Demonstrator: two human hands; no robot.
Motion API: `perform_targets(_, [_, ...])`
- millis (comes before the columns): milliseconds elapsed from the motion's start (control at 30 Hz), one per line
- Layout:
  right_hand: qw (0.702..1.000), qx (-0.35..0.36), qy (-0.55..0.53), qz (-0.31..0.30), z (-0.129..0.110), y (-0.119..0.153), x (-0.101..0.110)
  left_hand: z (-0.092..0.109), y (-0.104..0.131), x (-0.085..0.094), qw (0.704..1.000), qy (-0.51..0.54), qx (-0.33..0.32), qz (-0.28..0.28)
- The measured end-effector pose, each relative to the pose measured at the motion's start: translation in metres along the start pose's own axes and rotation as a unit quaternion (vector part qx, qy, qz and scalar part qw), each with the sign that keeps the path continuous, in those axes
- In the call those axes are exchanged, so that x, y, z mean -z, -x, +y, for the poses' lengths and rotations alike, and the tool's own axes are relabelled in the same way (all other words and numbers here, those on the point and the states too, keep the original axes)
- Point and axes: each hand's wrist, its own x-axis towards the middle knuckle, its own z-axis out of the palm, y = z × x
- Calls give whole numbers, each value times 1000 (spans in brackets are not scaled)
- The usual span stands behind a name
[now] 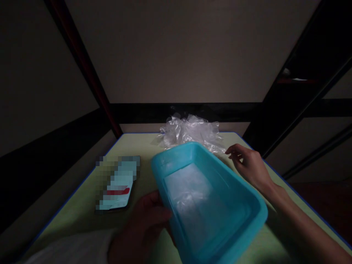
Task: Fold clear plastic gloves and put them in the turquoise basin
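Note:
A turquoise plastic tray [236, 198] is tilted above the table, its open side facing me. Gripping the tray's left rim is my left hand [148, 216], with the thumb over the edge. Inside the tray lies a flat, clear plastic piece [189, 187], partly shiny. To the right of the tray, my right hand [246, 161] hovers with loosely curled fingers apart and nothing visible in them. Its fingertips are near the right end of a crumpled heap of clear plastic bags [192, 130] at the table's back edge.
A phone [119, 187] with a lit, partly pixelated screen lies on the left of the green table [82, 205], which has a blue edge. Behind the table stands a pale wall panel with a dark band. Dark frame bars rise on both sides.

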Motion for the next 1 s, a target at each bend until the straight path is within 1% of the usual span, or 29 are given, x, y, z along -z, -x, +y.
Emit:
perform_targets(100, [999, 2, 17, -31, -6, 1, 0, 21, -4, -1, 997, 10, -78, 23])
perform_targets(167, [999, 13, 27, -38, -8, 2, -1, 36, -13, 1, 989, 11, -139, 57])
perform_targets(200, [999, 19, 35, -36, -9, 3, -2, 43, -18, 2, 980, 19, -178, 84])
perform_targets(233, [998, 25, 43, -35, -8, 3, -4, 51, -24, 4, 966, 37, -223, 124])
perform_targets(333, [997, 35, 56, -47, -6, 4, -8, 68, -46, 12, 927, 76, -317, 188])
perform_targets(400, [996, 35, 55, -57, -5, 4, -9, 76, -60, 21, 914, 72, -352, 188])
perform_targets(433, [996, 35, 53, -62, -5, 4, -9, 78, -67, 26, 906, 72, -365, 204])
perform_targets(500, [996, 35, 48, -73, -6, 4, -9, 81, -81, 38, 885, 68, -372, 272])
perform_targets(533, [995, 35, 45, -78, -7, 4, -9, 81, -87, 44, 879, 71, -375, 286])
perform_targets(633, [994, 36, 40, -92, -9, 5, -10, 80, -102, 62, 876, 75, -364, 309])
perform_targets(733, [993, 40, 45, -102, -10, 6, -11, 77, -111, 74, 875, 79, -346, 328])
perform_targets(833, [991, 47, 52, -116, -11, 6, -11, 74, -115, 79, 877, 80, -334, 336])
perform_targets(1000, [989, 51, 61, -126, -15, 6, -9, 70, -117, 80, 878, 76, -332, 337])
